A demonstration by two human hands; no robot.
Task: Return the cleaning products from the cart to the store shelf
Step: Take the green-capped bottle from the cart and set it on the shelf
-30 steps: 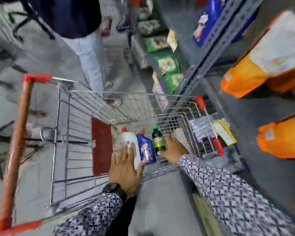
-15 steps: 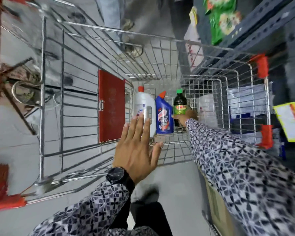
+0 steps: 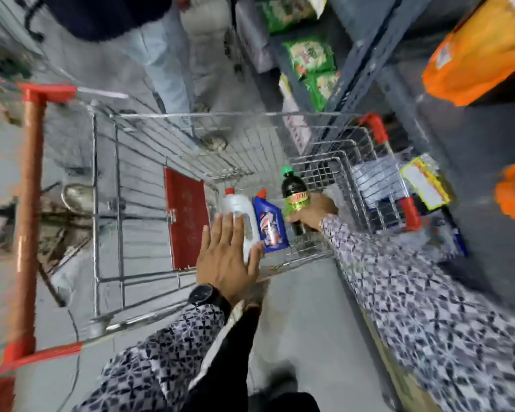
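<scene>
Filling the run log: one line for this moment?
right hand gripping dark bottle | left hand open above white bottle | blue bottle in cart

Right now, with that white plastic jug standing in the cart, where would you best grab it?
By the white plastic jug's built-in side handle, coming down from above with the open left hand: it stands upright, and the blue bottle crowds its right.

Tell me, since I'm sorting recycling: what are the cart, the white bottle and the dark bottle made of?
Cart: bare metal wire, shiny grey, a welded grid, with red, likely plastic, corner guards.
White bottle: opaque, likely plastic, with a moulded handle and red cap.
Dark bottle, gripped by the right hand: glossy and dark, with a green cap; plastic or glass, the blur leaves it open.
</scene>
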